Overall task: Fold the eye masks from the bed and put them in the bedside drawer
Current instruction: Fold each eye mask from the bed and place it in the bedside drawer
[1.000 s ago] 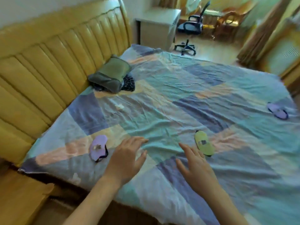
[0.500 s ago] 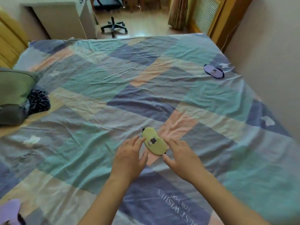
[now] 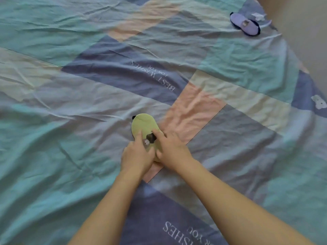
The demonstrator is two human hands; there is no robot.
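Observation:
A light green eye mask point(image 3: 143, 125) lies flat on the patchwork bedspread point(image 3: 88, 106), a dark strap buckle point(image 3: 151, 138) on its middle. My left hand point(image 3: 137, 155) rests on the mask's near left part with the forefinger stretched over it. My right hand point(image 3: 170, 150) covers the mask's near right end, forefinger touching the buckle. The mask's near end is hidden under both hands. A purple eye mask point(image 3: 245, 23) with a dark rim lies far off at the bed's upper right edge. No drawer is in view.
The wrinkled bedspread fills nearly the whole view. A bare wall point(image 3: 304, 32) runs along the bed's right side, close to the purple mask.
Both hands have come onto the green mask from either side and now press on its near half. The view has tilted down and closer; the pillow and room beyond have left the frame.

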